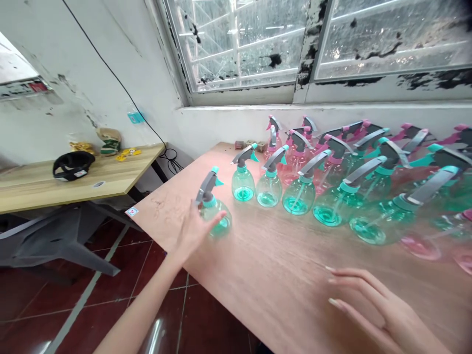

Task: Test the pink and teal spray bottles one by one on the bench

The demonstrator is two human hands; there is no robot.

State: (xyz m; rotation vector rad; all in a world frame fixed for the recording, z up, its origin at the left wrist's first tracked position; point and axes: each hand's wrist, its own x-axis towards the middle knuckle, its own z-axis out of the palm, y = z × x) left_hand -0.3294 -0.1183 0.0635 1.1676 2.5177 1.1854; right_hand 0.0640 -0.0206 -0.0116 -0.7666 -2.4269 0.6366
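Observation:
My left hand (196, 222) is wrapped around a clear green spray bottle (221, 216) with a grey and teal trigger head, standing at the left part of the pinkish wooden table (258, 275). My right hand (372, 305) hovers over or rests on the table's near right side, fingers stretched out and holding nothing. Just right of the held bottle begins a row of green spray bottles, the closest being one green bottle (243, 183). Behind them stand several pink spray bottles (296, 160). The palm side of my left hand is partly hidden.
Small brown blocks (250, 146) lie at the table's back edge by the wall. To the left is another wooden table (110, 179) with a black strap-like headset (73, 165) and yellow items. A grey plastic stool (70, 236) stands beneath it. A black cable (121, 81) hangs down the wall.

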